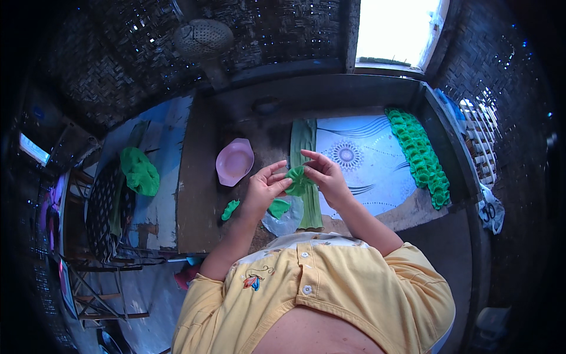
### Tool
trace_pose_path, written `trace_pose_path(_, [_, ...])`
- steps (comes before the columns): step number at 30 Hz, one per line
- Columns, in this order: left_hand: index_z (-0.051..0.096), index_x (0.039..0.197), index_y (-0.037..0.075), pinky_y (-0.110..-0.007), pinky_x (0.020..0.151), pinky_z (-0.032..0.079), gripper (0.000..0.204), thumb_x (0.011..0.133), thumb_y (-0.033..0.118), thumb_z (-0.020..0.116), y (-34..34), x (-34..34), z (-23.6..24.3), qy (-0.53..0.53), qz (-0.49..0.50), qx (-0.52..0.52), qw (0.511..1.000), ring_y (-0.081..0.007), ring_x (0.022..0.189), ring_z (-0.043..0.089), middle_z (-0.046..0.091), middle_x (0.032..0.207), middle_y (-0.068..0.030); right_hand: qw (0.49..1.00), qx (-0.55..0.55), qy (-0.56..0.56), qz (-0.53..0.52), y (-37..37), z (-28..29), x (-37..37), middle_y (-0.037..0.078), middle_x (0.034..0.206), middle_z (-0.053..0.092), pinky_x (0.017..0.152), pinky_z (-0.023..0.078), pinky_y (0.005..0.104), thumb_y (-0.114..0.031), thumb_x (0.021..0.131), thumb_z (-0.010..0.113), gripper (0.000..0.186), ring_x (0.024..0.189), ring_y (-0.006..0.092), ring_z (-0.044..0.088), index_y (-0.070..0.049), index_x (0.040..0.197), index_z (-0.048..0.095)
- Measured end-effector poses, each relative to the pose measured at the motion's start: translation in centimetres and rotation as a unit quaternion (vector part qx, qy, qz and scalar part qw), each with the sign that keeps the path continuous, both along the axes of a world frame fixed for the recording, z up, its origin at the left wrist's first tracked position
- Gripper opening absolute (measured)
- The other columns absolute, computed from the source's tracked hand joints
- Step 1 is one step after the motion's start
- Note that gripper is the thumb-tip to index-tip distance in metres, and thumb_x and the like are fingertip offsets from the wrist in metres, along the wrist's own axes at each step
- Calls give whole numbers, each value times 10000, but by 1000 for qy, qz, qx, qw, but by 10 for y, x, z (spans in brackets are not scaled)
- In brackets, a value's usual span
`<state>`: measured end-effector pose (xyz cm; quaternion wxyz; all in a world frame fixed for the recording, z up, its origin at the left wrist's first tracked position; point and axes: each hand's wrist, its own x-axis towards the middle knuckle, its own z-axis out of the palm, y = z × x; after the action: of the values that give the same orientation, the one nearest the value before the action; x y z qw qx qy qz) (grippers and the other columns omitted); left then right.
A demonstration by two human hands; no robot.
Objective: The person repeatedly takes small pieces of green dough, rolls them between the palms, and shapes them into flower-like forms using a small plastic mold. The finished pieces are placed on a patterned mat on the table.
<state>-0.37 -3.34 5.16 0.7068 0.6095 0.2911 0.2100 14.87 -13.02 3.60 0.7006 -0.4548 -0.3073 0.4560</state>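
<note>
My left hand (263, 190) and my right hand (331, 182) meet in front of me. Between their fingertips is a small, thin piece of green dough (298, 184), rounded with a ruffled edge. Both hands pinch it, thumbs and fingers at its sides. Just below, a flatter bit of green dough (279, 207) lies by a clear plastic sheet (283, 225). A smaller green lump (230, 209) rests beside my left forearm. Over at the right, several frilled green cups (418, 156) sit packed in rows, looking like the same dough.
A pink bowl (234, 162) stands beyond my left hand. A long green leaf strip (303, 141) borders a white patterned sheet (359, 153). Farther left lies a large green lump (140, 171) by a dark dotted cloth (105, 206). A raised wooden board (454, 135) edges the right side.
</note>
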Motion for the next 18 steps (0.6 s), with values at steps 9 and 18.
trace_pose_path(9, [254, 1375, 72, -368, 870, 424, 667, 860, 342, 580, 12, -4, -15, 14, 15, -97, 995, -242, 1132, 469, 415, 1323, -94, 978, -128, -161, -39, 12, -37, 37, 34, 888, 589, 687, 469, 224, -20, 802, 616, 473, 823, 86, 559, -54, 1251, 471])
trace_pose_path(18, [240, 1384, 80, -388, 880, 409, 689, 846, 310, 606, 18, -18, -36, -19, 7, -134, 991, -257, 1172, 426, 373, 1358, -96, 957, -241, -59, -149, 4, -129, 104, 134, 1084, 557, 677, 553, 305, 133, 692, 580, 671, 849, 201, 606, -54, 1309, 391])
